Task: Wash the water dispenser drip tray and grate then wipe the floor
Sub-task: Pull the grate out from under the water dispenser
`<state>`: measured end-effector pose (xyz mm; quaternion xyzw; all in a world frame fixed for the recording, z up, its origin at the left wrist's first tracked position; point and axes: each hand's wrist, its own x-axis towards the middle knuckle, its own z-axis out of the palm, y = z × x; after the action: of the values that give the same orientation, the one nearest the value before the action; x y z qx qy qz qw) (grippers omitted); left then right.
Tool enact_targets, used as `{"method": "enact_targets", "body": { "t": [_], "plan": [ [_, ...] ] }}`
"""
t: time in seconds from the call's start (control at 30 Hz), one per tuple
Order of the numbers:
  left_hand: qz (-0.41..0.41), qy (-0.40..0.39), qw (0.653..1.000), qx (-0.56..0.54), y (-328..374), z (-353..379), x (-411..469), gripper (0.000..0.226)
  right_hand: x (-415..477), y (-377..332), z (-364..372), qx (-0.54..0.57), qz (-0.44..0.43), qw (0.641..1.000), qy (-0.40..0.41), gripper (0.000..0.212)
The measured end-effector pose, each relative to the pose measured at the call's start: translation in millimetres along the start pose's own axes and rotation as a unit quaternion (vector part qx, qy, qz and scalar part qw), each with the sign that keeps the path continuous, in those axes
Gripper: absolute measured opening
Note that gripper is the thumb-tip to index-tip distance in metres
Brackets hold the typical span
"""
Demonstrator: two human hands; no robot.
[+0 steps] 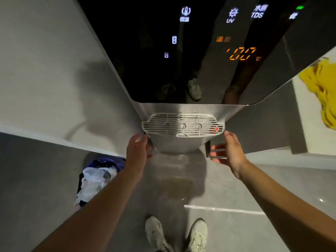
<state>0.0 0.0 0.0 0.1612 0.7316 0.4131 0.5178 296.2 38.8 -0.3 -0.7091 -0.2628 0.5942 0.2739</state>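
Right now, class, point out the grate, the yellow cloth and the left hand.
grate (182, 124), head view, middle of its slotted surface.
yellow cloth (323, 88), head view, its crumpled middle.
left hand (138, 150), head view, back of the hand.

Light: dim room, my shadow falls on the floor (227, 188) and left wall (45, 70) | Glare: glowing icons and reflections on the black panel (145, 70) | Blur: orange digits (241, 53) smeared, soft overall | Edges: strong wide-angle bending of walls
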Motion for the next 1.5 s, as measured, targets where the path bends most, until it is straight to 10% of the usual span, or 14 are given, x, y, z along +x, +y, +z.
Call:
{"method": "enact_targets", "body": {
  "t": [0.5, 0.77, 1.5],
  "plan": [
    [0.109, 0.056, 0.981, 0.151, -9.0, 24.0, 34.4, 0.042, 26.6, 1.8, 22.1, -0.030, -0.002, 1.000, -0.005, 0.045],
    [0.024, 0.008, 1.000, -0.001, -46.8, 3.5, -7.1, 0.024, -9.4, 36.1, 7.5, -0.034, 0.012, 0.999, -0.032, 0.044],
    [0.051, -0.004, 0.998, -0.040, 29.7, -63.1, -290.2, 0.022, -320.8, 38.2, -105.2, 0.098, -0.043, 0.994, -0.010, 0.037]
  ]
}}
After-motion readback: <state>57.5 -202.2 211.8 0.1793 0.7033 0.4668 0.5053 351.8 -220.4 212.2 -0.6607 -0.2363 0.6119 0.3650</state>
